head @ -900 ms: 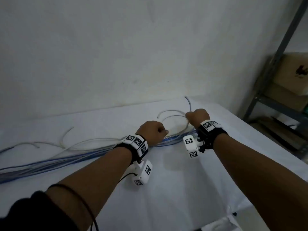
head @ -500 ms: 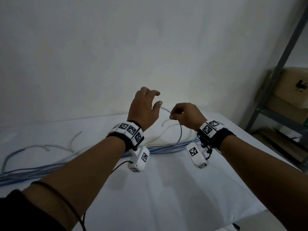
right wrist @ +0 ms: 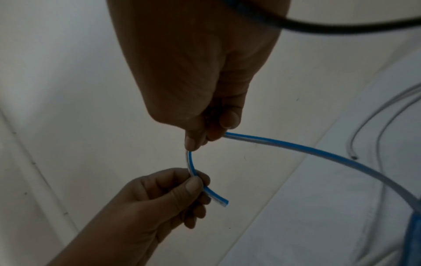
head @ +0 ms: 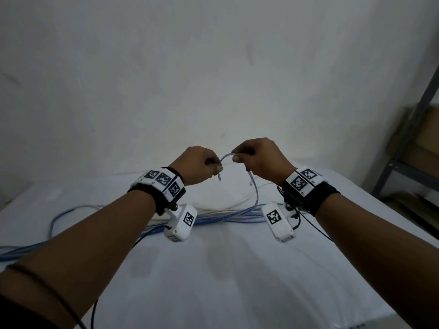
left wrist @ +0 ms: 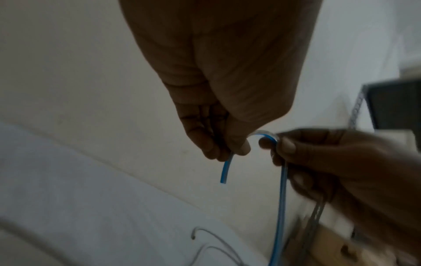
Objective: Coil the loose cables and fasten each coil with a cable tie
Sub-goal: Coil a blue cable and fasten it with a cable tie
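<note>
Coiling just starting: left hand (head: pixel 198 166) pinches the blue cable (head: pixel 255 198) near its free end, right hand (head: pixel 257 160) pinches just beside (no loop yet). Next: form the first loop.

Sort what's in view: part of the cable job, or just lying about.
Job:
- thin blue-and-clear cable, pinched by left hand and right hand
- loose blue and white cables on white table

Lying about:
- grey metal shelf rack
- brown cardboard boxes
</note>
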